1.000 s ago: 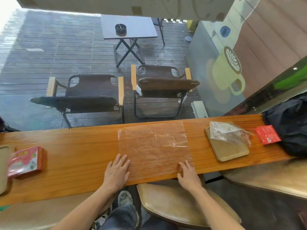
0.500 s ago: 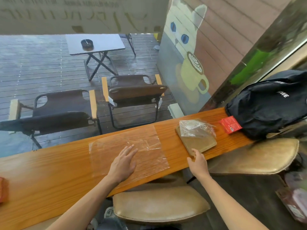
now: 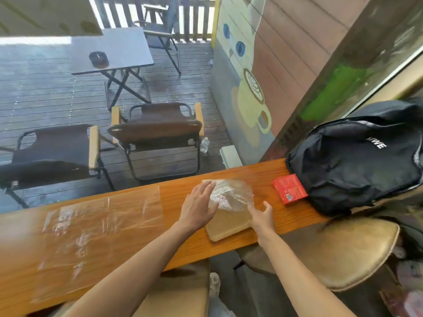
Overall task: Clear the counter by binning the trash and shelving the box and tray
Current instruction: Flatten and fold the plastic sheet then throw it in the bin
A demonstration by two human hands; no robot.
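A crumpled clear plastic bag (image 3: 231,195) is sat on the far half of a tan tray (image 3: 229,223), which lies flat near the right end of the wooden bench (image 3: 178,239), its near corner poking just past the front edge. The left hand (image 3: 198,205) is laid against the bag's left side with fingers straight and spread, nothing curled round it. The right hand (image 3: 262,216) is placed at the tray's right edge, fingers loosely bent toward the bag; whether anything is actually pinched can't be told, since it's a bit blurry there.

Further left on the bench, a big flat sheet of clear plastic (image 3: 103,223) is spread out, well apart from the tray. To the right of the tray, a small red box (image 3: 289,188) is lying flat, touching a black backpack (image 3: 357,161) that's slumped at the bench's right end.

Two padded tan stools (image 3: 348,252) are tucked under the front of the bench. Beyond it, a wet-looking grey deck (image 3: 41,92) can be seen with two folding chairs (image 3: 155,136) and a small folding table (image 3: 114,51) with a dark ashtray (image 3: 98,58) on it. On the right, a wall is painted with a cat mural (image 3: 242,53) above a latte cup.
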